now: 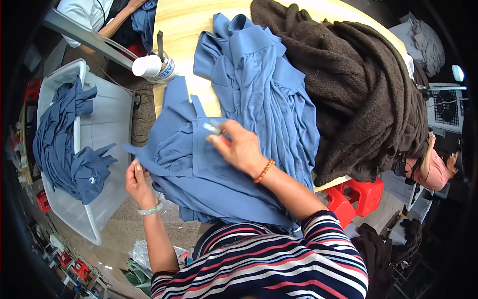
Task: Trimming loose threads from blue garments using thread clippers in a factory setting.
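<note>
A blue garment (172,144) lies spread over the near edge of the table and hangs down toward my lap. My left hand (140,185), a pale bangle on its wrist, is closed at the garment's left side, pinching the end of a narrow blue flap. Over the middle of the cloth, my right hand (241,149) wears an orange bead bracelet. Its fingers are closed round small silvery thread snips (213,126), blurred in part. Just beyond lies a heap of more blue garments (259,74).
Dark brown fleecy cloth (348,84) covers the right of the wooden table (184,20). A jar (164,70) with a white cup stands by a metal post. At left is a white bin (107,104) with blue garments over its rim. Red stools (366,194) stand right; other people sit nearby.
</note>
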